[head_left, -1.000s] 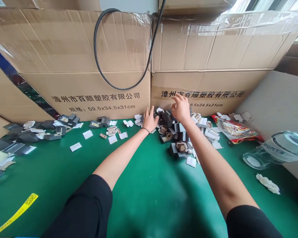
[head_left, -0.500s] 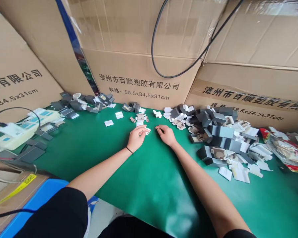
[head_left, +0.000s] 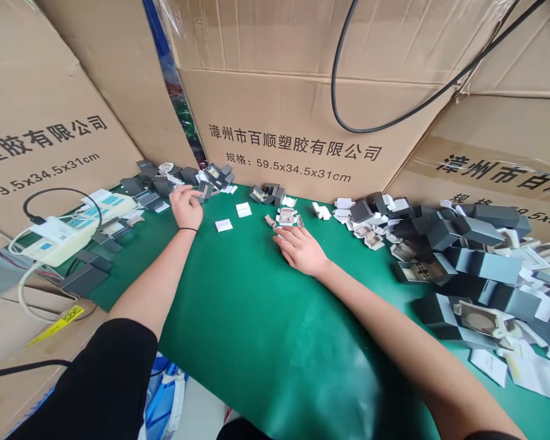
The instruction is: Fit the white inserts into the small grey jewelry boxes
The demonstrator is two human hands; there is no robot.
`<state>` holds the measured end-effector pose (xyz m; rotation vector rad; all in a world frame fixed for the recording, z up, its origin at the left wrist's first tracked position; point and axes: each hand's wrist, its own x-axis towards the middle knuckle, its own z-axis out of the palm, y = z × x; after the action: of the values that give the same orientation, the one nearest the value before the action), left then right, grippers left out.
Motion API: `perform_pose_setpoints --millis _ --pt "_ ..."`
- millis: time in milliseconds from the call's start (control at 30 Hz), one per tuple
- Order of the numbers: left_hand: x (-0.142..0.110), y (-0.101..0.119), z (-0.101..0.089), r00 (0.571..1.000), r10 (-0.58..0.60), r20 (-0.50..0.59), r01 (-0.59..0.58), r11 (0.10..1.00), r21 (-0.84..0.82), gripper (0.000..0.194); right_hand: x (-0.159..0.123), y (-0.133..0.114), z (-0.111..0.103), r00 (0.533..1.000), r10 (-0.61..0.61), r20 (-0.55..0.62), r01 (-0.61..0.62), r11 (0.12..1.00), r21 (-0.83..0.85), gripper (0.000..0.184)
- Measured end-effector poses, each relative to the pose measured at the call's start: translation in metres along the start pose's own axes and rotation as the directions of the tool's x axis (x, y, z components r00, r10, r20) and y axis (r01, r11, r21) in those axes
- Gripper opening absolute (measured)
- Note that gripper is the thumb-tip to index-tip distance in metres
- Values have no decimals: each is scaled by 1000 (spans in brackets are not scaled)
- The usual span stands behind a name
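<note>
My left hand reaches to the back left, beside a heap of dark grey small boxes. Its fingers are loosely bent and apart, and I see nothing held in them; one dark box lies right by the fingertips. My right hand rests low over the green table with its fingers spread. Just beyond those fingers are small white and brown cardboard inserts. Two white paper cards lie on the table between my hands.
A large pile of opened dark boxes with white inserts covers the right side. At the left is a white power strip with cables. Big cartons wall the back, and a black cable hangs in front.
My left hand has moved left from the middle to the dark boxes; the white piece it held no longer shows. My right hand has shifted left, fingers spread. The view has turned.
</note>
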<state>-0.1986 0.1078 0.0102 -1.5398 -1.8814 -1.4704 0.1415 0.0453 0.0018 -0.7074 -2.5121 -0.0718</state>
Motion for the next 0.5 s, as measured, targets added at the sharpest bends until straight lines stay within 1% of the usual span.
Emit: perform_pose_setpoints --millis 33,67,100,133,167,200,233,267,300,333,367,400,433,500 --pt "10 -8 5 999 -15 -38 17 998 61 27 8 8 3 1000 4 -12 -4 1000 23 31" --pt "18 -14 8 1000 1 -27 2 993 115 29 14 15 6 999 25 -32 -23 999 47 32" --pt "25 -18 11 999 46 26 -50 985 162 30 17 20 8 998 45 -49 -42 996 73 33" --pt "30 -21 12 988 115 102 -133 972 195 31 19 23 9 997 49 -54 -44 994 98 34" --pt "35 -23 11 956 209 207 -251 946 203 31 19 24 11 999 19 -36 -15 992 122 34" --pt "41 -26 11 900 297 318 -368 910 191 31 19 24 12 1000 -16 -15 18 991 134 32" --pt "50 -29 9 847 350 399 -447 877 179 31 17 23 13 998 -58 5 57 989 138 31" --pt "61 -33 7 822 358 442 -475 860 187 32 16 21 14 996 -85 16 82 987 136 29" --pt "75 -37 6 841 309 444 -440 868 229 33 16 19 14 995 -95 21 92 987 131 29" --pt "92 -42 5 889 217 403 -352 887 299 34 16 18 14 995 -101 23 97 987 127 28" --pt "112 -48 5 925 67 375 -218 900 377 36 16 17 15 995 -99 25 95 988 125 27" --pt "132 -54 5 923 -118 366 -63 893 446 35 17 17 15 995 -94 27 90 988 125 26" --pt "152 -61 6 903 -202 379 -3 879 477 37 18 17 15 995 -90 30 86 988 127 26" --pt "187 -73 10 858 -289 424 39 860 508 42 20 18 16 996 -75 37 70 989 127 24"
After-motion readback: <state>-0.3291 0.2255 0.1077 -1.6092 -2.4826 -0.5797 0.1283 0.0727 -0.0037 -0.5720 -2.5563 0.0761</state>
